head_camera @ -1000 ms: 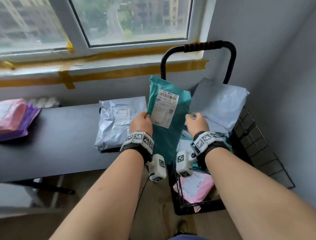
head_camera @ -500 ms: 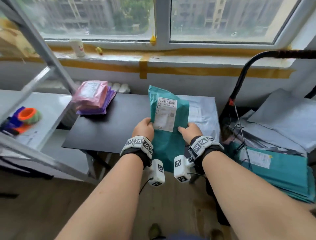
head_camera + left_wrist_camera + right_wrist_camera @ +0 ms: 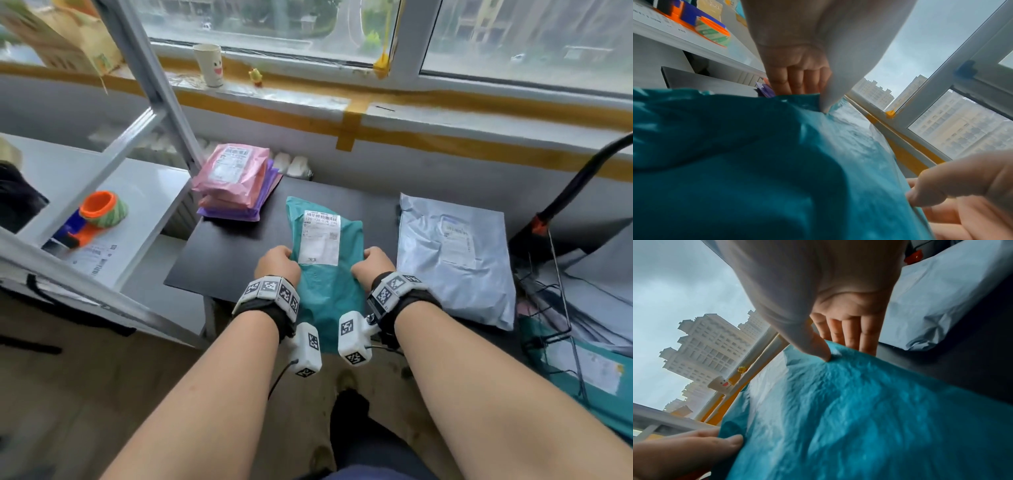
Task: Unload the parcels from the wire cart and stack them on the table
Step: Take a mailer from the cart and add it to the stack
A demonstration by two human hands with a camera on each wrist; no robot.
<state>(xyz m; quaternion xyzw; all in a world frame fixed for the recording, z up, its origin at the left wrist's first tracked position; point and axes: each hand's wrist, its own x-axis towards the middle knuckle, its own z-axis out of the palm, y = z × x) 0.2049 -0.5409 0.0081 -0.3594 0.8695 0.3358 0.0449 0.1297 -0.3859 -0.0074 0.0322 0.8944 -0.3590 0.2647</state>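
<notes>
A teal parcel [image 3: 329, 274] with a white shipping label hangs over the front of the black table [image 3: 233, 253], held between both hands. My left hand [image 3: 277, 262] pinches its left edge, thumb on top and fingers underneath [image 3: 797, 81]. My right hand [image 3: 373, 263] pinches the right edge the same way [image 3: 849, 331]. In both wrist views the teal parcel [image 3: 756, 162] [image 3: 859, 410] fills the lower frame. A grey parcel [image 3: 452, 257] lies on the table to the right. The wire cart [image 3: 561, 274] stands at the right edge with teal and grey parcels in it.
A stack of pink and purple parcels [image 3: 236, 185] sits at the table's back left. A white shelf unit [image 3: 113, 192] with an orange-topped object [image 3: 102, 212] stands to the left. The window sill [image 3: 274, 92] carries a paper cup [image 3: 209, 65].
The teal parcel has travelled left from above the cart to over the middle of the table, tilting flatter. Both hands keep their hold on its edges.
</notes>
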